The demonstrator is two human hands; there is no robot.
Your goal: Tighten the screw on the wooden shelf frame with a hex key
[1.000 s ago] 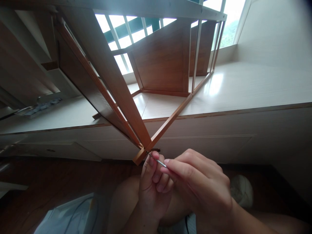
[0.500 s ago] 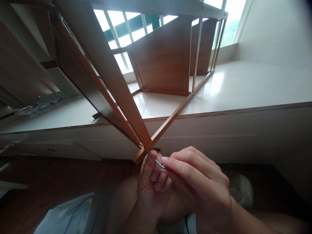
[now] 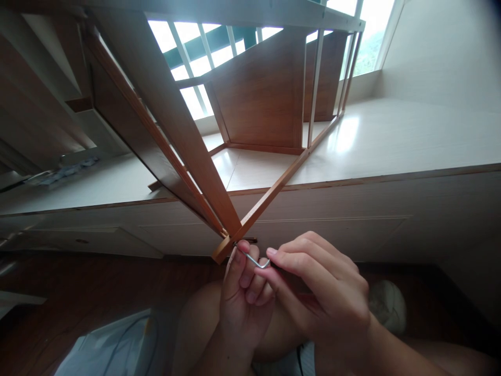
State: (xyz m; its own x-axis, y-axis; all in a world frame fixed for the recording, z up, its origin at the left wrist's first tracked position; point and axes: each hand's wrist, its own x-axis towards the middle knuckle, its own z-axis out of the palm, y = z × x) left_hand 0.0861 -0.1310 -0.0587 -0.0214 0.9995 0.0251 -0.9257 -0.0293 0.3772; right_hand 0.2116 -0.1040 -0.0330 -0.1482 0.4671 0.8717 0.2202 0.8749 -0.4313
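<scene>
A small bent metal hex key (image 3: 254, 259) sits with its tip at the near corner (image 3: 222, 249) of a wooden frame (image 3: 270, 193). My right hand (image 3: 321, 287) pinches the key's bent end between thumb and fingertips. My left hand (image 3: 245, 297) is curled just below the corner, its fingertips touching the key's shaft near the tip. The frame has brown panels and white bars and rests on a white ledge (image 3: 391, 141), with its corner jutting over the ledge's edge toward me.
A window (image 3: 203, 47) lies behind the frame. A white plastic bag (image 3: 113, 347) lies on the dark wooden floor at lower left. A pale rounded object (image 3: 387, 305) sits beyond my right wrist. Drawer fronts (image 3: 332, 235) run below the ledge.
My right hand has turned the hex key: its bent end has swung from pointing down-right to lying more level and to the right. The left hand stays at the corner.
</scene>
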